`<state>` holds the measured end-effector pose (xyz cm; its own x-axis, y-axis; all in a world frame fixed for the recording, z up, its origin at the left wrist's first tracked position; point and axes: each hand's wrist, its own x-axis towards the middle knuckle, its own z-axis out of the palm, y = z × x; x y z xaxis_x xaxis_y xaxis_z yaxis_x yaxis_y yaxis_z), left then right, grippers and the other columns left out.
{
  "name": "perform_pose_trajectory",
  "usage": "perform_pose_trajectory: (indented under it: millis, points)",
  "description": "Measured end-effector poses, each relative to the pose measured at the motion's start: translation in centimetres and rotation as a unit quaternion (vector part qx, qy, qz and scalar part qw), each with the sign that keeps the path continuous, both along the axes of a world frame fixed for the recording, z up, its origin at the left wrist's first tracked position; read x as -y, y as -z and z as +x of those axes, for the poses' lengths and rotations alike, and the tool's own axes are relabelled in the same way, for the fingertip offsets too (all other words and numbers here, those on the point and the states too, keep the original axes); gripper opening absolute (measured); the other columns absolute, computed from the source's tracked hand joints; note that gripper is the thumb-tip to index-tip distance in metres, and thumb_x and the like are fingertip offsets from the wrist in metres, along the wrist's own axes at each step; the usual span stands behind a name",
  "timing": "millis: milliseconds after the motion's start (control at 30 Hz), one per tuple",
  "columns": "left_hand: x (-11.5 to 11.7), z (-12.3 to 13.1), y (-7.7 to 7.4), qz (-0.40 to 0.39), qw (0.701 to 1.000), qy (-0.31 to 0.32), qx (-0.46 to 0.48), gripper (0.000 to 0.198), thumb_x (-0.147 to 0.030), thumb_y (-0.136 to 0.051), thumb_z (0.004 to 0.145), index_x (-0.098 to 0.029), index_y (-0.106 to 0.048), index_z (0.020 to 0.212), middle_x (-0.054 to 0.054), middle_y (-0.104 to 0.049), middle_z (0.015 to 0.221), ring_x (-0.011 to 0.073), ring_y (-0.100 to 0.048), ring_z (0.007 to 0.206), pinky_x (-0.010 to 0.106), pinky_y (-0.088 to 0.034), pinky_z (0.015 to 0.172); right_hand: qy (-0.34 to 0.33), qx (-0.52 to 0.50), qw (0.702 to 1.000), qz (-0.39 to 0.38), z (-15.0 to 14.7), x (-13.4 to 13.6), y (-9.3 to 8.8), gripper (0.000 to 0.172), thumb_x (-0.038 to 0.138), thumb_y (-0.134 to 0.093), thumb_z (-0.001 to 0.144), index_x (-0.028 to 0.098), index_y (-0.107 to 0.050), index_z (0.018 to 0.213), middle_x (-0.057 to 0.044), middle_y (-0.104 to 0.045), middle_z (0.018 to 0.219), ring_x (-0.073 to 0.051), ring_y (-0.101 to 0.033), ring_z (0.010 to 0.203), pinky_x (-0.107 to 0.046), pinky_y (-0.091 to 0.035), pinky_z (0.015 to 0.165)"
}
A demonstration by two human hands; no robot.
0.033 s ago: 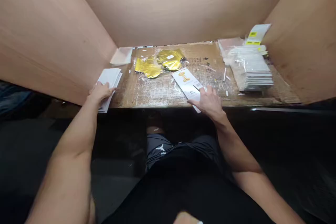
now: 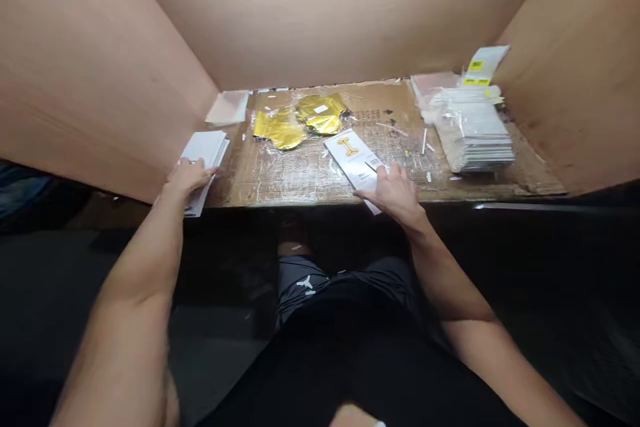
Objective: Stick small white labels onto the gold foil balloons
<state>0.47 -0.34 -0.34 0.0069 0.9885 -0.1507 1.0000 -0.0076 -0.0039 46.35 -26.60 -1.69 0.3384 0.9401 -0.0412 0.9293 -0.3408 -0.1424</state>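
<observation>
the left hand (image 2: 187,180) sits at the near edge of the counter (image 2: 310,180), its fingers (image 2: 193,170) curled over a stack of white cards (image 2: 209,149) and seemingly pinching it. the stack overhangs the edge — likely what lets the hand get around it. the right hand (image 2: 395,192) is open, fingers spread and pressing down on a white card printed with a gold letter i (image 2: 349,153), which lies slanted on the counter with its lower end jutting past the edge; that flat hold seems to pin it in place. a thin dark strip (image 2: 374,166) lies on the card by the fingertips, though what it is can't be told. farther off lie gold foil pieces in clear plastic (image 2: 300,120), and at the right, a tall pile of clear-bagged packets (image 2: 473,130) with a yellow-labelled tag (image 2: 483,67) above it. small white scraps (image 2: 425,141) dot the counter, and plywood walls (image 2: 325,13) box it in.
</observation>
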Motion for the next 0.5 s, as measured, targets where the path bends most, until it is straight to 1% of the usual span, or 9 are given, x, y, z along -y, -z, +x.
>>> perform_pose_trajectory:
  millis: [100, 133, 200, 233, 267, 333, 400, 433, 500]
  points:
    - [1.5, 2.1, 1.0, 0.039, 0.998, 0.034, 0.031, 0.069, -0.058, -0.055, 0.102, -0.005, -0.057, 0.146, 0.03, -0.048, 0.152, 0.052, -0.046, 0.139, 0.074, -0.042, 0.111, 0.013, -0.009, 0.998, -0.059, -0.1, -2.4, 0.1, 0.092, 0.071, -0.076, 0.086, 0.003, -0.054, 0.143, -0.034, -0.059, 0.138, -0.046, -0.058, 0.131, -0.053, -0.052, 0.103]
    - [2.2, 3.1, 1.4, 0.051, 0.996, 0.053, 0.046, 0.069, -0.057, -0.057, 0.101, -0.008, -0.056, 0.15, 0.028, -0.049, 0.152, 0.0484, -0.048, 0.139, 0.068, -0.044, 0.113, 0.013, -0.01, 0.998, -0.068, -0.1, -3.0, 0.1, 0.09, 0.068, -0.077, 0.086, 0.002, -0.054, 0.143, -0.034, -0.062, 0.134, -0.045, -0.059, 0.129, -0.053, -0.052, 0.101]
    - [4.2, 5.8, 1.9, 0.069, 0.989, 0.101, 0.089, 0.066, -0.052, -0.06, 0.1, -0.014, -0.056, 0.153, 0.021, -0.057, 0.147, 0.0376, -0.057, 0.133, 0.051, -0.048, 0.115, 0.011, -0.006, 0.997, -0.072, -0.1, -3.5, 0.1, 0.084, 0.061, -0.077, 0.086, 0.001, -0.055, 0.141, -0.033, -0.065, 0.129, -0.045, -0.062, 0.125, -0.051, -0.054, 0.098]
    - [5.4, 7.3, 2.1, 0.076, 0.982, 0.127, 0.116, 0.063, -0.051, -0.06, 0.099, -0.016, -0.058, 0.151, 0.018, -0.062, 0.143, 0.0331, -0.062, 0.127, 0.044, -0.051, 0.112, 0.011, -0.003, 0.997, -0.07, 0.0, -3.6, 0.0, 0.082, 0.059, -0.076, 0.086, 0.001, -0.056, 0.14, -0.033, -0.066, 0.128, -0.045, -0.063, 0.124, -0.051, -0.054, 0.097]
    - [6.7, 8.9, 2.3, 0.087, 0.965, 0.159, 0.188, 0.06, -0.05, -0.061, 0.098, -0.015, -0.063, 0.146, 0.018, -0.066, 0.139, 0.0307, -0.068, 0.117, 0.042, -0.054, 0.106, 0.01, -0.005, 0.997, -0.07, 0.2, -3.6, -0.1, 0.081, 0.059, -0.075, 0.086, 0.002, -0.057, 0.14, -0.033, -0.067, 0.128, -0.045, -0.064, 0.123, -0.05, -0.054, 0.097]
    - [9.1, 12.2, 2.4, 0.062, 0.934, 0.192, 0.294, 0.052, -0.05, -0.064, 0.095, -0.016, -0.071, 0.134, 0.014, -0.075, 0.124, 0.0271, -0.074, 0.101, 0.038, -0.058, 0.094, 0.008, -0.02, 0.997, -0.071, 1.0, -3.5, -0.6, 0.08, 0.062, -0.073, 0.085, 0.004, -0.058, 0.139, -0.031, -0.07, 0.126, -0.043, -0.067, 0.12, -0.049, -0.054, 0.095]
    - [11.0, 15.2, 2.4, 0.006, 0.911, 0.22, 0.348, 0.044, -0.048, -0.066, 0.094, -0.019, -0.076, 0.125, 0.011, -0.08, 0.105, 0.0257, -0.075, 0.092, 0.037, -0.058, 0.087, 0.005, -0.044, 0.996, -0.072, 2.3, -3.7, -1.1, 0.078, 0.066, -0.071, 0.085, 0.008, -0.061, 0.136, -0.028, -0.073, 0.123, -0.041, -0.07, 0.115, -0.047, -0.054, 0.093]
    - [11.6, 16.7, 2.4, -0.017, 0.9, 0.229, 0.371, 0.04, -0.046, -0.07, 0.092, -0.02, -0.078, 0.12, 0.009, -0.081, 0.101, 0.0255, -0.074, 0.088, 0.038, -0.057, 0.086, 0.003, -0.057, 0.996, -0.072, 3.1, -3.8, -1.4, 0.076, 0.067, -0.071, 0.085, 0.01, -0.063, 0.133, -0.027, -0.074, 0.121, -0.04, -0.071, 0.113, -0.045, -0.054, 0.091]
    - [12.3, 19.4, 2.5, -0.067, 0.865, 0.195, 0.457, 0.028, -0.038, -0.08, 0.084, -0.022, -0.081, 0.107, 0.007, -0.08, 0.093, 0.0249, -0.073, 0.086, 0.037, -0.056, 0.088, -0.004, -0.085, 0.993, -0.078, 4.5, -4.2, -2.1, 0.072, 0.07, -0.07, 0.084, 0.012, -0.066, 0.127, -0.024, -0.076, 0.12, -0.038, -0.072, 0.109, -0.042, -0.053, 0.086]
